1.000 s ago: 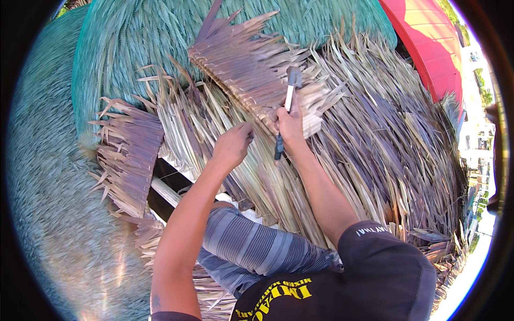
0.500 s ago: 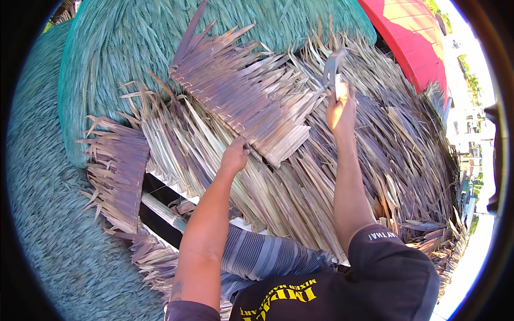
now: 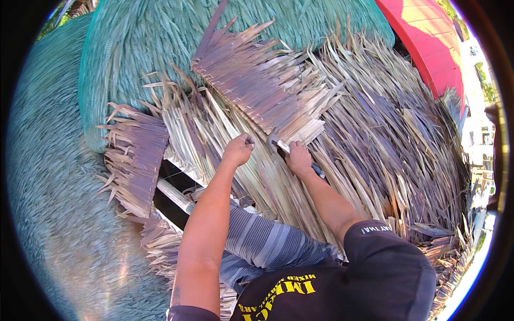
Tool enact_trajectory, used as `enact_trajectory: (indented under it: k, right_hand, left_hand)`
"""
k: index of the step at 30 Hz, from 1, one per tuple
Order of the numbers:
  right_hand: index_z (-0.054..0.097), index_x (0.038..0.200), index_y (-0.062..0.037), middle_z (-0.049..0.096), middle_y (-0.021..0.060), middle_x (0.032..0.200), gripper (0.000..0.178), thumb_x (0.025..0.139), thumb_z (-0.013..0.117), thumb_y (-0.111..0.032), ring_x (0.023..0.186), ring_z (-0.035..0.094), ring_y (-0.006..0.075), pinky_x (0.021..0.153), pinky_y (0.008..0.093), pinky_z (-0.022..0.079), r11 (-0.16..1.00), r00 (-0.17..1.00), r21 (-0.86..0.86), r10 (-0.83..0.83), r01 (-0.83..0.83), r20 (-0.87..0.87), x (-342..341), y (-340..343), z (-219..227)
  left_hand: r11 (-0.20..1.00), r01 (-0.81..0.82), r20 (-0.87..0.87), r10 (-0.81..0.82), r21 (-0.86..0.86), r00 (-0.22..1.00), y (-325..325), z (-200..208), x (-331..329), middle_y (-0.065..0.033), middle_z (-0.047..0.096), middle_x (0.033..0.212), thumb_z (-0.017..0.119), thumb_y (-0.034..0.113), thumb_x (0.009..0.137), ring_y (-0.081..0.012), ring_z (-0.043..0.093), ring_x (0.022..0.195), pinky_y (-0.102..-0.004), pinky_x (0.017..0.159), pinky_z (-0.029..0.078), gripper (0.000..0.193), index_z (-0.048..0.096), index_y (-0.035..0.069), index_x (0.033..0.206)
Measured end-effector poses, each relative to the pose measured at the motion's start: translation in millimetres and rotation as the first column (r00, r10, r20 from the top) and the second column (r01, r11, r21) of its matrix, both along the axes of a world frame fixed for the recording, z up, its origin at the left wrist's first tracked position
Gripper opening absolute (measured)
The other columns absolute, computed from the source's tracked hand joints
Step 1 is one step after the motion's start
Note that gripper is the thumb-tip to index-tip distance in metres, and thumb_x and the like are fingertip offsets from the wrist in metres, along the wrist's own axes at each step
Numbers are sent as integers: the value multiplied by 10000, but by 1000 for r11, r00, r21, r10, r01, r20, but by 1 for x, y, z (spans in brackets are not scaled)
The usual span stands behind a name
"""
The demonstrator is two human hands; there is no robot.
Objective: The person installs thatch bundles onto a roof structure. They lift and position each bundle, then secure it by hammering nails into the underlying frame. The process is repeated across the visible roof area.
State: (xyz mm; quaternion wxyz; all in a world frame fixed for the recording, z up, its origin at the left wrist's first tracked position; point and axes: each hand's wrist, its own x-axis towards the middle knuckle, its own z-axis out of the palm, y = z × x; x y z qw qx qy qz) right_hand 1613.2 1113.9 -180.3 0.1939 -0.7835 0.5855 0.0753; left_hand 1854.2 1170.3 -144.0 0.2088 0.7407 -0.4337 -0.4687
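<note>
My right hand (image 3: 300,159) grips a hammer (image 3: 282,145) by its pale handle. The metal head is down at the stitched lower edge of a purplish-brown palm-thatch panel (image 3: 251,80), near its right end. To the left of the hammer, my left hand (image 3: 239,150) is closed in a pinch just below that same edge; whatever its fingertips hold is too small to make out. Beneath both hands lie long, dry strips of roof thatch (image 3: 273,182), tan and grey.
A second thatch panel (image 3: 136,152) lies at left beside a dark gap in the roof (image 3: 172,203) crossed by a pole (image 3: 174,195). Green netting (image 3: 139,53) covers the thatch behind. A red roof (image 3: 428,43) stands at far right. My striped shorts (image 3: 267,241) are close below.
My right hand has swung the hammer down and left, from raised over the thatch to the panel's lower edge. My left hand has moved slightly away from that edge.
</note>
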Motion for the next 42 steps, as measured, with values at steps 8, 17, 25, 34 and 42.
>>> enact_trajectory:
  k: [8,17,25,34,42]
  right_hand:
    - [598,1004,-34,610,161,1052,370,708,813,-89,1044,578,385,879,472,508,929,936,-365,176,-57,303,6,6,148]
    - [614,951,-86,593,66,981,266,713,730,-59,989,568,306,720,404,525,509,463,-740,835,-440,298,82,34,363]
    - [656,1120,-126,649,56,1188,337,790,655,-60,1013,656,304,801,386,564,403,176,-813,915,-420,362,144,120,377]
    - [579,1158,-66,680,73,949,175,1024,579,-178,710,687,142,493,296,456,724,661,461,-10,-514,751,283,146,151]
    - [489,961,-92,579,25,773,295,890,771,-138,574,555,125,430,289,396,826,539,438,-202,-354,818,489,144,-38]
  left_hand:
    - [874,343,619,-63,-344,783,34,88,-6,-99,362,1588,619,110,896,-343,411,1410,-430,1115,422,165,690,156,1037]
    - [498,347,580,456,-795,675,49,181,27,-207,593,1340,679,133,863,-422,578,1218,-495,1008,473,319,655,41,1168]
    - [363,-84,293,850,-928,438,186,235,154,-118,690,917,712,141,860,-323,612,875,-399,832,525,147,723,56,980]
    - [-638,-517,-470,770,-570,-432,374,85,263,-105,666,995,630,53,949,-233,597,921,-380,844,497,124,643,16,1067]
    - [-815,-570,-618,504,-109,-603,398,-116,298,-71,565,1082,532,47,1025,-177,562,889,-344,763,526,133,510,82,1152]
